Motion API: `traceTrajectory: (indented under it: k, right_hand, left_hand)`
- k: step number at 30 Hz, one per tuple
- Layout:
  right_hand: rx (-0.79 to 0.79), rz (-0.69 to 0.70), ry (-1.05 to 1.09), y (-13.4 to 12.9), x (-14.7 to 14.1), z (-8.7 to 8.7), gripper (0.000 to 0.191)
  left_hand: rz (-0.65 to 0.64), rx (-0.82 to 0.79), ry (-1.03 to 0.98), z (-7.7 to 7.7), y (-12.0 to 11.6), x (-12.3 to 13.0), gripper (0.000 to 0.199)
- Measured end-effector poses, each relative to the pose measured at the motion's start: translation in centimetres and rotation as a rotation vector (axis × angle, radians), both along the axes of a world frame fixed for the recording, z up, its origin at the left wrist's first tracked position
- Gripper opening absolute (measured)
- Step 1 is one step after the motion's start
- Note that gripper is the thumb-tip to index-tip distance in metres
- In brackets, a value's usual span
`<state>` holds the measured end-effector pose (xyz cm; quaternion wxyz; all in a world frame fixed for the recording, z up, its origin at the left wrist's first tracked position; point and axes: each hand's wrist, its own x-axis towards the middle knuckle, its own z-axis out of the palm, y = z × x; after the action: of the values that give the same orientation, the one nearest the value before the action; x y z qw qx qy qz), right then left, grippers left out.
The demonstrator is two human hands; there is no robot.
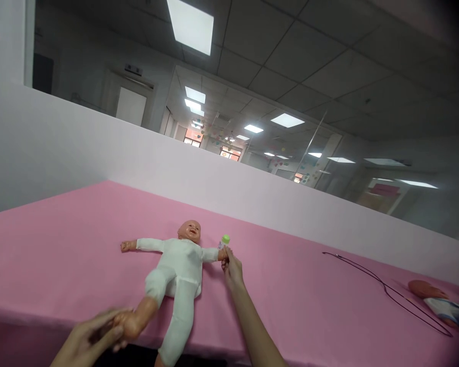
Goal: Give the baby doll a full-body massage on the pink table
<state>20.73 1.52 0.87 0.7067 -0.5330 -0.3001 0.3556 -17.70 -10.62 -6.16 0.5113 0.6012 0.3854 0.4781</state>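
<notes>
A baby doll with a white cloth body lies face up on the pink-covered table, its arms spread wide. Its legs reach toward me over the table's front edge. My left hand is closed around the doll's foot at the lower left. With my right hand I grip the doll's hand on the right side. Just behind that grip stands a small bottle with a green cap, its lower part hidden by the doll's hand and my fingers.
A thin dark cord lies in a long loop on the right. Beyond it, at the right edge, is a second doll in white and blue. A low white wall with glass above it borders the table's back.
</notes>
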Motion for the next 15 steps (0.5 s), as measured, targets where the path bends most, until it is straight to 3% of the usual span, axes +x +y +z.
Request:
traceTrajectory:
  k: [4, 6, 8, 10, 12, 15]
  right_hand:
    - [0.069, 0.32, -0.498, -1.7, -3.7, 1.7, 0.043]
    - [0.079, 0.415, -0.715, -2.5, -5.6, 1.5, 0.042]
    - [0.104, 0.414, -0.802, -2.9, -6.6, 0.9, 0.044]
    - [0.086, 0.377, -0.754, -2.7, -6.1, 0.5, 0.044]
    - [0.032, 0.309, -0.635, -1.9, -4.2, 0.6, 0.044]
    - [-0.045, 0.079, -0.342, -0.5, 0.0, 0.2, 0.044]
  left_hand:
    - [0.084, 0.073, -0.094, 5.1, 6.1, 3.9, 0.048]
    - [0.057, 0.049, -0.134, 6.2, 9.1, 5.7, 0.052]
    - [0.041, 0.013, -0.173, 6.6, 10.5, 6.4, 0.057]
    - [0.035, 0.023, -0.153, 6.5, 9.6, 5.7, 0.055]
    - [0.011, 0.075, -0.06, 5.7, 6.8, 3.8, 0.047]
    - [-0.121, 0.066, 0.063, 2.9, 1.4, 0.3, 0.039]
